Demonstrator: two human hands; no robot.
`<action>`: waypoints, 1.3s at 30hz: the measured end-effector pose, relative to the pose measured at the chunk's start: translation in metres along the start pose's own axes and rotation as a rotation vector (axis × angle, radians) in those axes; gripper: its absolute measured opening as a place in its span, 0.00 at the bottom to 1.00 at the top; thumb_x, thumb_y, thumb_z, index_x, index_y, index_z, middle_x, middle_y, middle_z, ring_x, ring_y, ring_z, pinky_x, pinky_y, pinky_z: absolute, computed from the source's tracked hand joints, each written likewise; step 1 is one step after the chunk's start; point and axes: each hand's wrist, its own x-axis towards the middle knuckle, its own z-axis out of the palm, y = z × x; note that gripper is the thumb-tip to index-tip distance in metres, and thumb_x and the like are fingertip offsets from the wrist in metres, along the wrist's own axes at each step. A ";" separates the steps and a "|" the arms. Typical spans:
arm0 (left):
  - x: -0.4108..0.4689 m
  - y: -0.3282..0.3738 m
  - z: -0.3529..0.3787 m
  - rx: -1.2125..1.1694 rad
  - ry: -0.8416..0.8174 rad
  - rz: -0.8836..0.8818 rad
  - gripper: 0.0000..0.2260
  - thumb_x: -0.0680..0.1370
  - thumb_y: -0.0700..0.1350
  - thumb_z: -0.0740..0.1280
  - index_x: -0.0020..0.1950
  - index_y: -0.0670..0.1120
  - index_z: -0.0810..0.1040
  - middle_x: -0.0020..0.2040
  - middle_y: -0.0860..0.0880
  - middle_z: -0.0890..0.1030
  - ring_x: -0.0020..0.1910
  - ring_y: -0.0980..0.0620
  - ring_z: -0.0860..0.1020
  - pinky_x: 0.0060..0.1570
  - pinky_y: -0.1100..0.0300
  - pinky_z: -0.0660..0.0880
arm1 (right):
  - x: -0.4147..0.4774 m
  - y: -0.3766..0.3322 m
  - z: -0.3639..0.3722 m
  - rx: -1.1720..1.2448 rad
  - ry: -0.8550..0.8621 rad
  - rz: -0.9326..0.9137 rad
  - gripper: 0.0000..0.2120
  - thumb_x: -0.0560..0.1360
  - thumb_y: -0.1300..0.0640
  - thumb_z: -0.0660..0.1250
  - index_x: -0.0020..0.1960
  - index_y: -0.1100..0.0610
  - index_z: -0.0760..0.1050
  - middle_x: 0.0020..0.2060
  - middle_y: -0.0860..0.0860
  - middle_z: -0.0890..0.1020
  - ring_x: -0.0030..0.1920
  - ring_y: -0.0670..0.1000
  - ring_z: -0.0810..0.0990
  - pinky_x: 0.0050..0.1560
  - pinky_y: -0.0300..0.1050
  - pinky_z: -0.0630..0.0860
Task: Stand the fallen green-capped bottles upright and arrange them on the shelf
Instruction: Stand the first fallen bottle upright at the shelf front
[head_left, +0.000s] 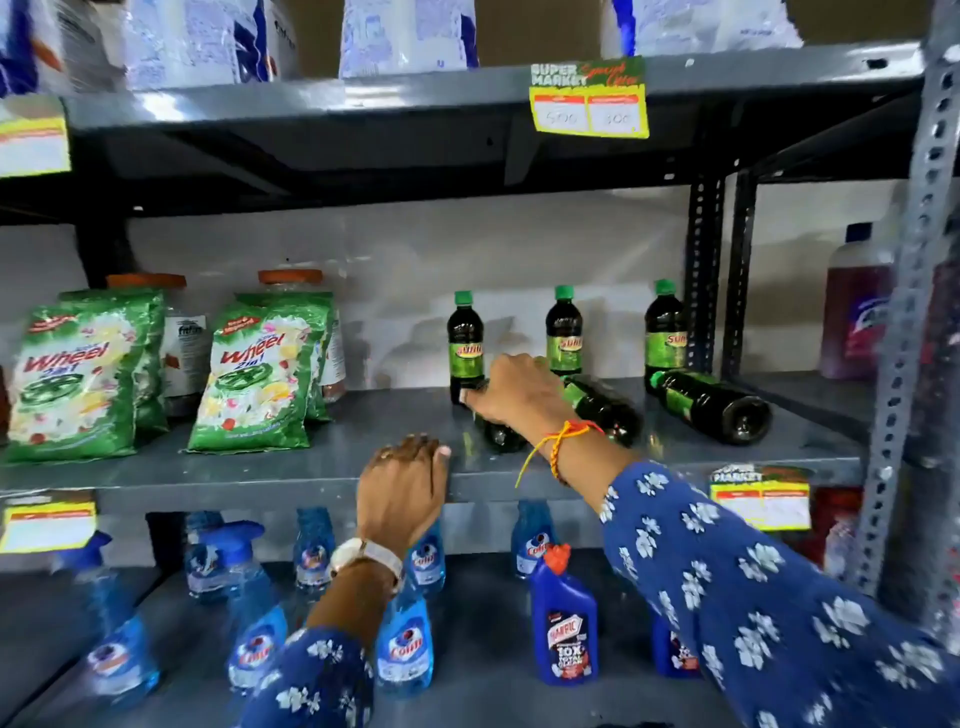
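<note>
Three dark green-capped bottles stand upright at the back of the middle shelf (260, 467): a left bottle (466, 338), a middle bottle (564, 330) and a right bottle (665, 327). In front of them lie fallen bottles: one on the right (711, 405), one in the middle (605, 408), and one (501, 434) mostly hidden under my right hand (511, 392), whose fingers curl over it. My left hand (402, 486) rests flat on the shelf's front edge, holding nothing.
Green detergent packs (78, 379) (260, 374) stand on the shelf's left half, jars with orange lids behind them. Blue spray bottles (405, 644) and a blue toilet cleaner (565, 623) fill the shelf below. A perforated steel post (904, 364) rises at the right.
</note>
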 end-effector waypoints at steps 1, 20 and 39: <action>-0.001 -0.001 0.002 -0.022 0.023 0.009 0.18 0.78 0.48 0.52 0.37 0.46 0.79 0.33 0.46 0.81 0.29 0.44 0.78 0.28 0.57 0.73 | 0.007 -0.007 0.005 -0.085 -0.048 0.028 0.28 0.69 0.39 0.66 0.58 0.60 0.74 0.56 0.59 0.79 0.59 0.62 0.73 0.51 0.50 0.71; -0.003 -0.001 0.016 -0.009 0.129 -0.074 0.16 0.74 0.45 0.55 0.33 0.47 0.79 0.32 0.49 0.82 0.29 0.47 0.78 0.32 0.59 0.68 | 0.013 0.021 0.063 0.508 0.146 0.033 0.31 0.68 0.44 0.70 0.62 0.59 0.61 0.55 0.57 0.78 0.57 0.60 0.76 0.50 0.47 0.69; -0.005 0.002 0.017 -0.022 0.131 -0.100 0.17 0.75 0.45 0.55 0.35 0.45 0.82 0.35 0.48 0.83 0.31 0.48 0.79 0.34 0.58 0.70 | 0.022 0.026 0.069 0.629 0.038 0.064 0.31 0.62 0.54 0.76 0.56 0.56 0.59 0.53 0.52 0.70 0.51 0.53 0.72 0.47 0.43 0.67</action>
